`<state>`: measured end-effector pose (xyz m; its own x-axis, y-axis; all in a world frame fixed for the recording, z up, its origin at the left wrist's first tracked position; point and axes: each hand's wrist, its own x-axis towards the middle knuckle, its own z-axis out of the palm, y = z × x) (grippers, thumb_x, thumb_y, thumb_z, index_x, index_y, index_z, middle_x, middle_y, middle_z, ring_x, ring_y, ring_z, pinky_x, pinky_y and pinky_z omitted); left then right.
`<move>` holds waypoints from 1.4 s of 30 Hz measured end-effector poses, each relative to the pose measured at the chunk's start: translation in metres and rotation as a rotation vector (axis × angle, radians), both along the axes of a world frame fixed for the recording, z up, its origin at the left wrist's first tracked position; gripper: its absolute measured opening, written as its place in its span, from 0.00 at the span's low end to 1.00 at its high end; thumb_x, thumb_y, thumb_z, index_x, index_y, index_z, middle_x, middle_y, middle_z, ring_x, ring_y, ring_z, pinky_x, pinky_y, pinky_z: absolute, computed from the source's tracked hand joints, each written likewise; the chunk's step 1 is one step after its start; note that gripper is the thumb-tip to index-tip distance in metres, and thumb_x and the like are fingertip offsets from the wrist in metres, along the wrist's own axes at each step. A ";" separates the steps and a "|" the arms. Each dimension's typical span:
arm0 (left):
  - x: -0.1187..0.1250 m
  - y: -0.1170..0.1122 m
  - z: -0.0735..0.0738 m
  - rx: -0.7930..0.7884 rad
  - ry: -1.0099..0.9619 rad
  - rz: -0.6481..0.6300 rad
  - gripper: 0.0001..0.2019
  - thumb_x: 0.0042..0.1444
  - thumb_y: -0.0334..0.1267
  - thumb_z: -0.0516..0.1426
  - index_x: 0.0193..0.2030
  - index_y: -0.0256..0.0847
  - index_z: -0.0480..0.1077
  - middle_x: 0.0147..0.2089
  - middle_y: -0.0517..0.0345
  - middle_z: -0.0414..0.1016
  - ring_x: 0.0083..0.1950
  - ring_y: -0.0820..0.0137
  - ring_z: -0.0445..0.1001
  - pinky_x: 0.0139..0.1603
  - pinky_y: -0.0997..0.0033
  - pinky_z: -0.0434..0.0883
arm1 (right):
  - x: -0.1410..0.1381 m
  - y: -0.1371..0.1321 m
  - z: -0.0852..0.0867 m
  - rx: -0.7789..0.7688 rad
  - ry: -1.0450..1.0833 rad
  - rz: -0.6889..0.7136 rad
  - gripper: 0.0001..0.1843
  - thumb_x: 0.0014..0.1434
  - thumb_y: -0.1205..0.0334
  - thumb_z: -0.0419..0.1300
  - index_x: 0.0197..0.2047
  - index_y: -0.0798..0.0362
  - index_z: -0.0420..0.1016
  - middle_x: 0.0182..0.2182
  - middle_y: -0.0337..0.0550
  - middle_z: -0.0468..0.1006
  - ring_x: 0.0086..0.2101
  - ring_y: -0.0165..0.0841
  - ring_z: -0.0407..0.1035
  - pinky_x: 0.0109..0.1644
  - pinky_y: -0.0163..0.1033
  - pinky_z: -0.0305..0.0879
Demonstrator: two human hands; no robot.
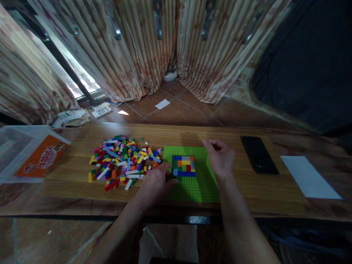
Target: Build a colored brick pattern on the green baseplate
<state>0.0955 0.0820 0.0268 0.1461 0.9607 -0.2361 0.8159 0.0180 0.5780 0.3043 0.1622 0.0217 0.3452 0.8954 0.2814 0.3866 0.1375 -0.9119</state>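
A green studded baseplate lies on the table in front of me. On it is a square patch of toy bricks, with blue along its edges and red, orange, yellow and white inside. My left hand rests at the baseplate's left edge, beside the brick patch, thumb and index finger apart. Above the baseplate's right edge, my right hand is curled with thumb and finger together; anything between them is too small to make out. Left of the baseplate spreads a loose pile of mixed coloured bricks.
A black phone-like slab lies to the right on the wooden table, with a white sheet past it. At the far left stands a clear plastic container with an orange label. Striped curtains hang beyond the table.
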 end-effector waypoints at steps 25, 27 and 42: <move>0.006 0.007 -0.002 0.026 0.042 0.104 0.13 0.60 0.42 0.52 0.48 0.40 0.70 0.35 0.53 0.78 0.35 0.63 0.76 0.34 0.68 0.66 | 0.000 -0.003 0.000 -0.015 -0.061 0.044 0.13 0.53 0.52 0.63 0.25 0.52 0.77 0.23 0.38 0.75 0.26 0.31 0.68 0.33 0.38 0.62; 0.005 0.007 -0.001 0.024 0.014 0.098 0.13 0.60 0.42 0.52 0.48 0.40 0.70 0.34 0.54 0.78 0.35 0.64 0.76 0.33 0.69 0.65 | 0.002 -0.005 -0.001 -0.043 -0.083 0.079 0.13 0.54 0.51 0.62 0.26 0.52 0.77 0.24 0.39 0.76 0.27 0.32 0.69 0.34 0.38 0.63; 0.004 0.013 0.004 0.032 -0.207 0.189 0.14 0.61 0.35 0.48 0.49 0.38 0.70 0.40 0.50 0.78 0.43 0.63 0.77 0.45 0.65 0.70 | 0.010 -0.002 -0.025 -0.345 0.042 0.300 0.21 0.56 0.43 0.57 0.35 0.53 0.78 0.29 0.44 0.80 0.29 0.35 0.74 0.33 0.42 0.72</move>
<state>0.0998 0.0948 0.0303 0.0053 0.9819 -0.1893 0.6643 0.1380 0.7346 0.3141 0.1601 -0.0034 0.0610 0.9963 -0.0599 0.3380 -0.0771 -0.9380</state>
